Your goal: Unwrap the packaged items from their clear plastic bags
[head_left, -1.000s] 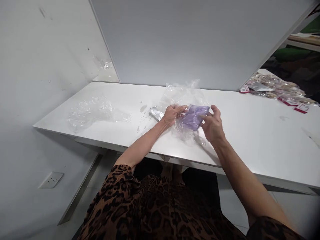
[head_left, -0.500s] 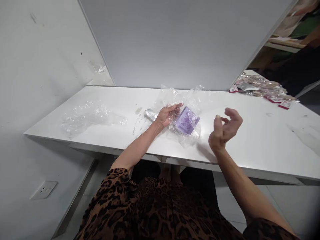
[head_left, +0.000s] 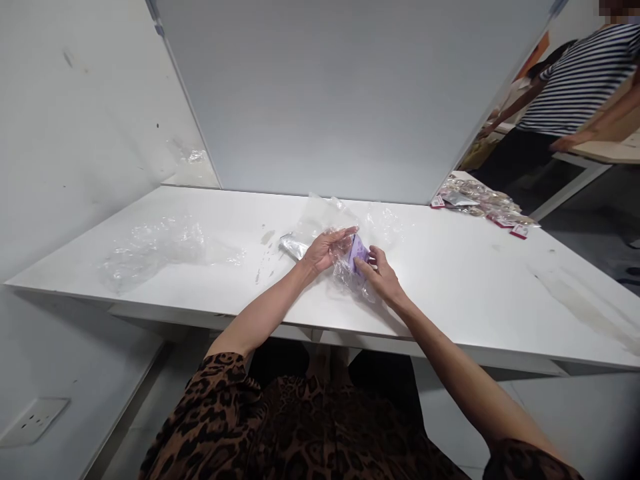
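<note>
A small purple packet (head_left: 359,250) sits inside crumpled clear plastic wrap (head_left: 345,230) at the middle of the white table (head_left: 465,287). My left hand (head_left: 327,249) grips the wrap on the packet's left side. From the right, my right hand (head_left: 381,275) has its fingers closed on the purple packet through the plastic. A silvery foil piece (head_left: 293,246) lies just left of my left hand.
A heap of clear plastic (head_left: 150,250) lies at the table's left. Several small packaged items with red tags (head_left: 480,205) lie at the far right. A grey partition (head_left: 330,93) backs the table. A person in a striped top (head_left: 580,80) stands at another table, far right.
My right hand, lifted off and away half a second ago, has come back down onto the purple packet. The view has pulled back and tilted up, showing the person at right.
</note>
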Action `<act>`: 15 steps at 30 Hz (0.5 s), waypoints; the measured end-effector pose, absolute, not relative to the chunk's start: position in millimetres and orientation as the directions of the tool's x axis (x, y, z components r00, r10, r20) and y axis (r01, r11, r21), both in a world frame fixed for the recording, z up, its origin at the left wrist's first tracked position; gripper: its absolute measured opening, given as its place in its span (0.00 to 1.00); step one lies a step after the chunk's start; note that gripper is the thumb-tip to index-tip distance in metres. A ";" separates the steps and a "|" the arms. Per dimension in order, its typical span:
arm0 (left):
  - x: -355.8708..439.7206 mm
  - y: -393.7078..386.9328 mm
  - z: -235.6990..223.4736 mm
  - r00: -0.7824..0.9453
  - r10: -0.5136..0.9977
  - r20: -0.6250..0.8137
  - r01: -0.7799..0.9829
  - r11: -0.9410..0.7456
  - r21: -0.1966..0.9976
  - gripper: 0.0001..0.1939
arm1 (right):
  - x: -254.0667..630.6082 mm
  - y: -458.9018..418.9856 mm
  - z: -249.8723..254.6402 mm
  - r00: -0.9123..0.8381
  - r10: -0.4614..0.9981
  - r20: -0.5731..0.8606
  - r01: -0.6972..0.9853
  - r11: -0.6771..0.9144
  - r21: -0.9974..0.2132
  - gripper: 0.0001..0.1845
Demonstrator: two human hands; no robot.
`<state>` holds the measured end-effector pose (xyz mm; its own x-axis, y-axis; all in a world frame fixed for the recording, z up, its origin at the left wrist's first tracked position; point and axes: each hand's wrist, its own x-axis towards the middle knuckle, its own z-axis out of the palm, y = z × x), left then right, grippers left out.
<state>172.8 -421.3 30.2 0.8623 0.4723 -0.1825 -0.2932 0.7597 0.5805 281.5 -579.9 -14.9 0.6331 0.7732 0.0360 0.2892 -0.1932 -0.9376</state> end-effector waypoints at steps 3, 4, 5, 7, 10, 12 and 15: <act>172.7 -423.5 28.8 0.880 0.444 -0.168 -0.277 0.767 0.579 0.11 | 282.0 -582.1 -2.9 0.591 0.803 -0.079 0.115 -0.181 -0.977 0.60; 172.8 -424.1 27.9 0.887 0.435 -0.153 -0.274 0.765 0.583 0.11 | 281.3 -582.4 1.7 0.577 0.808 -0.118 0.054 -0.181 -0.982 0.60; 172.9 -424.7 26.9 0.898 0.419 -0.132 -0.269 0.762 0.589 0.10 | 280.3 -582.5 6.0 0.561 0.814 -0.151 -0.001 -0.182 -0.983 0.60; 173.7 -426.0 24.5 0.923 0.374 -0.090 -0.248 0.756 0.606 0.08 | 278.1 -582.3 11.8 0.518 0.835 -0.186 -0.082 -0.168 -0.982 0.57; 175.6 -428.8 21.3 0.936 0.344 -0.071 -0.227 0.746 0.625 0.08 | 276.2 -582.3 12.7 0.409 0.899 -0.159 -0.207 -0.078 -0.975 0.48; 177.2 -430.8 19.5 0.928 0.363 -0.086 -0.232 0.741 0.630 0.07 | 276.5 -583.1 10.9 0.366 0.918 -0.153 -0.323 -0.029 -0.946 0.42; 180.1 -433.9 16.1 0.923 0.369 -0.112 -0.220 0.742 0.633 0.06 | 277.9 -584.0 10.4 0.376 0.909 -0.183 -0.444 0.003 -0.896 0.34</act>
